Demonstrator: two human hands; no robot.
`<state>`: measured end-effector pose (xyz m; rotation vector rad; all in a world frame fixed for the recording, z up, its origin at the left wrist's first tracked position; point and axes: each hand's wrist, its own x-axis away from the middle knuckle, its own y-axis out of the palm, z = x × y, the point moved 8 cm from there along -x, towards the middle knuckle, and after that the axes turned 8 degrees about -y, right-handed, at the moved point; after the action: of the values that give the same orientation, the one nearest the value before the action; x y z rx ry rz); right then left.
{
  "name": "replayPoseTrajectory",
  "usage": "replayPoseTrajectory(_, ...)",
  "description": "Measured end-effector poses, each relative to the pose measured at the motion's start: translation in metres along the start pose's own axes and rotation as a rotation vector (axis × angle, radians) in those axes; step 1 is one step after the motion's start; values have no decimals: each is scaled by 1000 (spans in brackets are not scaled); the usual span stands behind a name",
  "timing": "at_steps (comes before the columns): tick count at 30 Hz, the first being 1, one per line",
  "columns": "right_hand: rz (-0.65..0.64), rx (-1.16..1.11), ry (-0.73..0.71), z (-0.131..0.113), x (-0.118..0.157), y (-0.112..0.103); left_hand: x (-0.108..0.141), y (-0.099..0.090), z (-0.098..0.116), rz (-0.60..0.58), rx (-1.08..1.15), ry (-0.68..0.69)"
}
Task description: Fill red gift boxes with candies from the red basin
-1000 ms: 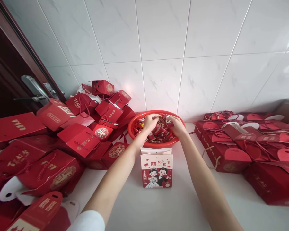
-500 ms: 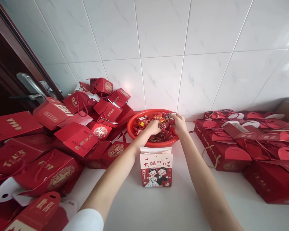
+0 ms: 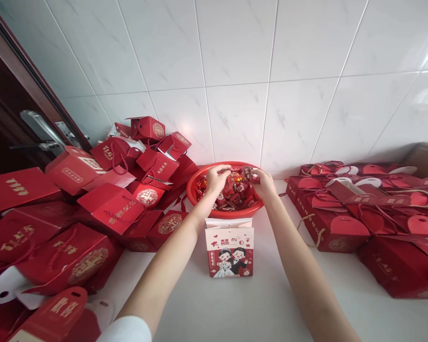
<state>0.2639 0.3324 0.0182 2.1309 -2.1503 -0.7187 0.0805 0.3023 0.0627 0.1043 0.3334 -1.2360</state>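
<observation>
A round red plastic basket by the wall holds many wrapped candies, mostly red. Over the basket's left part is my left hand, its fingertips pinched together. Whatever lies between them is too small to make out. At the right rim, my right hand is closed on shiny wrapped candy, brown and red. Just in front of the basket stands an upright paper gift box, white above and red below, with a cartoon bride and groom. Its top is open.
Red gift boxes are heaped on the left, some with open flaps and cord handles. Rows of closed red boxes stand on the right. Behind rises a tiled wall; a door handle is at far left.
My left hand has lifted from the candies and shifted left and back. My right hand stays near the right rim, with more of the candy showing in its fingers.
</observation>
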Motion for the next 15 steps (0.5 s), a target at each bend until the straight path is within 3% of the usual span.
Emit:
replayPoseTrajectory(7,21,-174,116,7,0,1,4,4,4,-50,64,19)
replayPoseTrajectory(15,43,-257,108,-1,6,3,9,12,5,-109,35,4)
